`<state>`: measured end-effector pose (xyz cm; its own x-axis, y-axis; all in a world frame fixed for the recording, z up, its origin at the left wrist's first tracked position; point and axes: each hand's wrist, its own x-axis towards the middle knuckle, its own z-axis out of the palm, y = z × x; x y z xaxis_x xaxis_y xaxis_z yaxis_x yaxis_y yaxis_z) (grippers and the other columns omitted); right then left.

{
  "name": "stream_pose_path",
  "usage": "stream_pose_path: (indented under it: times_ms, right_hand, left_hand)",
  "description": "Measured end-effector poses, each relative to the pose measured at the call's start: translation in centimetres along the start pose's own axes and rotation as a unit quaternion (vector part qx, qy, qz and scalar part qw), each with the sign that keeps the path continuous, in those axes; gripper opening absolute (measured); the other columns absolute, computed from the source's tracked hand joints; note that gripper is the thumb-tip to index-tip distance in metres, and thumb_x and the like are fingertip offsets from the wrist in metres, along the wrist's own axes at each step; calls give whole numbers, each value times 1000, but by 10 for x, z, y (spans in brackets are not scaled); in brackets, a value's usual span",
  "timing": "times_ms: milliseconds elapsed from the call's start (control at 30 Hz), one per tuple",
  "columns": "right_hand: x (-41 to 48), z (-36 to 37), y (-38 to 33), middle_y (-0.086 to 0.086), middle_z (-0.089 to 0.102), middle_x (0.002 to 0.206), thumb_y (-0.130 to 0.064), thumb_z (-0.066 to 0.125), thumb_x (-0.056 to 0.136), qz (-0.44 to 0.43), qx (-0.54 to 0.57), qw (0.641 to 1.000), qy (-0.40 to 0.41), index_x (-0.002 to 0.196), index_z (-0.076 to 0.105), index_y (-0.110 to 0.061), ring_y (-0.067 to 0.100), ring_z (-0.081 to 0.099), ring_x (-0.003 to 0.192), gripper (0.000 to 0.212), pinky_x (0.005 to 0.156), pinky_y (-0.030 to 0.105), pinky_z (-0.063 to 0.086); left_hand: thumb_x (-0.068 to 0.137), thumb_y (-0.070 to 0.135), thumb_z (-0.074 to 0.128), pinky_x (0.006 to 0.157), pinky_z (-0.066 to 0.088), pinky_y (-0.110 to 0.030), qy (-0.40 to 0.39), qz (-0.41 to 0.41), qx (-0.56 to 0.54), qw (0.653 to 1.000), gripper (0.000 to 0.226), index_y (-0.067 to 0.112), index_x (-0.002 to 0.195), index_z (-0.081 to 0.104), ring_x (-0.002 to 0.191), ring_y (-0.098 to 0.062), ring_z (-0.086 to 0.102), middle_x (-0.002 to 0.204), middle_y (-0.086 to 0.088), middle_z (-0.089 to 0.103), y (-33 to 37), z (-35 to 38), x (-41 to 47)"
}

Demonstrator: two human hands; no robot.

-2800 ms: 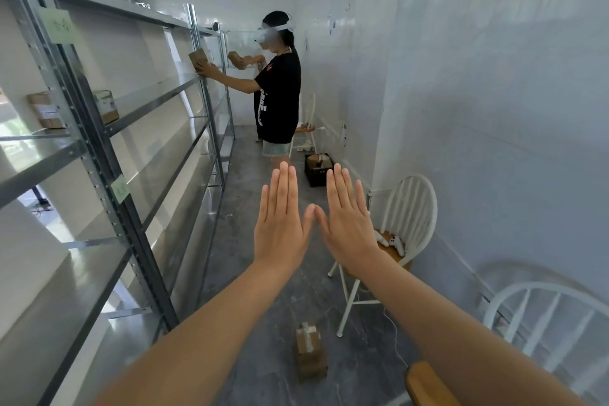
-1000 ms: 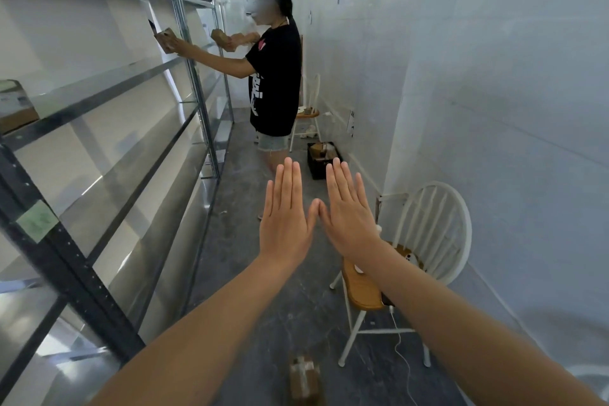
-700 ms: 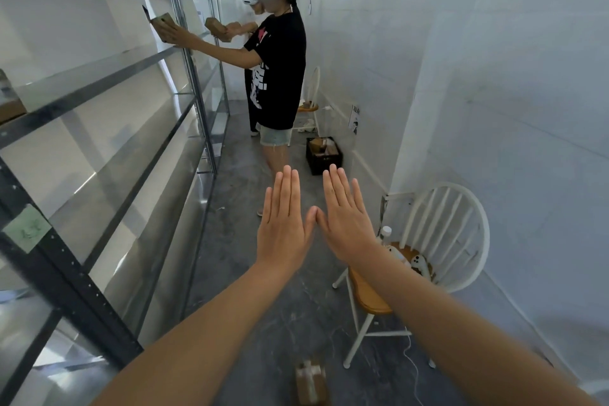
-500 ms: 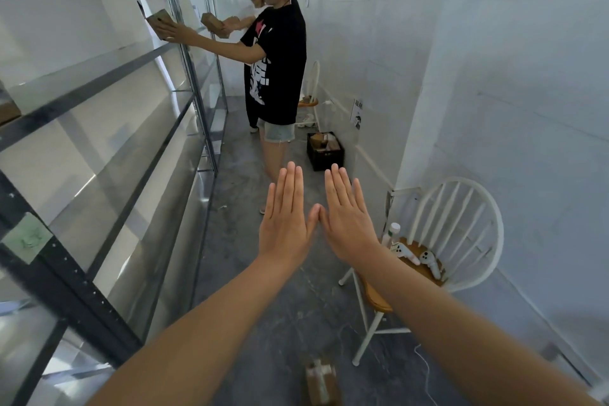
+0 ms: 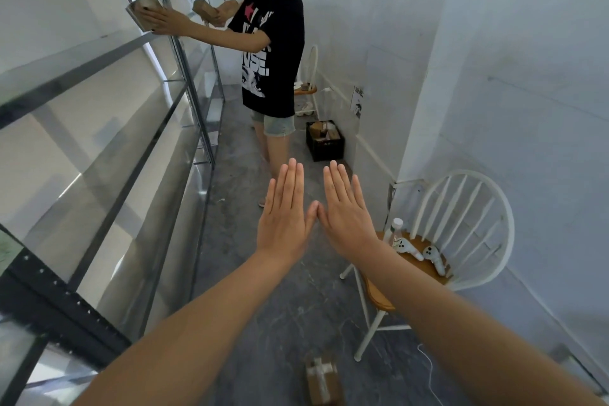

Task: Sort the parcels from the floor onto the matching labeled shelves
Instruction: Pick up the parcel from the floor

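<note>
Parcel [image 5: 321, 381] lies on the floor well below and behind the fingertips, long axis running away, nearer the right hand [image 5: 346, 212]; both it and the left hand [image 5: 285, 214] flat, fingers together, empty.

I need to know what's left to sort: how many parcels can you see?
3 clearly: one on the floor, two in the other person's hands, and. The black crate may hide more.

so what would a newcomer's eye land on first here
The left hand and right hand, held flat and open mid-frame with thumbs touching, holding nothing. Beyond them another person presses a parcel onto the metal shelves along the left. A taped parcel lies on the floor at the bottom, beside a white chair.
</note>
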<state>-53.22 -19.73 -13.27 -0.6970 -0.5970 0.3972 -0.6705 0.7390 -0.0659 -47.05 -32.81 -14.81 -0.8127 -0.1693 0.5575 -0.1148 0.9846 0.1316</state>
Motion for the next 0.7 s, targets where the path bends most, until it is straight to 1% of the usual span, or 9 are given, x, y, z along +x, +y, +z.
stream_pose_path:
  times_ms: [67,133,200,300,367,467,500,633,700]
  right_hand:
    - [7,5,9,15,-4,168,-39,18,106,-2,6,1000,0,159,2,-3,26,-8,155,66,125,41,-8]
    - [15,9,19,15,-1,168,-38,20,106,-6,13,1000,0,159,4,-2,25,-6,156,66,125,41,-6]
    - [24,12,30,15,-1,168,-36,24,108,-16,13,1000,-4,159,3,-2,26,-6,156,65,125,40,-8]
    - [37,16,49,14,-3,169,-36,25,109,-28,22,999,-2,159,3,-3,25,-8,155,64,123,39,-11]
    - [45,21,61,15,0,169,-37,21,108,-31,32,999,0,159,5,-2,25,-6,156,64,124,39,-9]
    - [55,27,77,16,1,168,-42,9,102,-41,32,999,-6,159,6,-2,25,-4,156,69,125,41,-6]
    - [58,29,82,16,2,168,-41,10,103,-47,32,998,-7,159,6,-2,26,-4,156,69,125,41,-5]
    - [67,36,97,17,4,168,-33,25,108,-69,47,996,3,158,8,0,28,-2,156,62,126,40,-7]
    - [71,43,102,19,10,167,-34,21,107,-74,53,996,11,157,14,2,29,3,155,62,124,38,-11]
  left_hand:
    - [108,43,28,129,7,-41,-4,-4,5,1000,70,6,161,2,158,-19,-3,171,-10,-2,2,8,7]
    - [108,43,31,129,5,-40,-5,-16,9,1000,71,6,161,2,158,-19,-3,171,-10,-2,6,15,15]
    - [108,41,32,129,3,-39,-6,-24,11,1000,71,5,161,1,158,-19,-4,171,-10,-3,11,23,24]
    - [108,41,32,129,2,-38,-9,-38,14,999,71,6,161,0,158,-18,-5,171,-9,-4,20,35,38]
    - [108,41,32,129,2,-38,-7,-46,18,999,71,6,161,1,158,-19,-4,171,-10,-3,26,43,48]
    - [108,42,31,129,2,-38,-5,-56,29,998,71,6,161,2,158,-19,-3,171,-10,-2,34,53,59]
    - [108,42,30,128,3,-38,-5,-59,33,998,71,5,161,2,158,-20,-3,171,-10,-2,36,57,63]
    - [108,43,29,129,6,-40,-9,-69,43,997,71,5,161,3,158,-21,-2,171,-11,0,42,70,75]
    - [108,43,28,129,6,-40,-10,-76,49,996,70,5,161,4,158,-21,-1,171,-11,0,44,76,77]
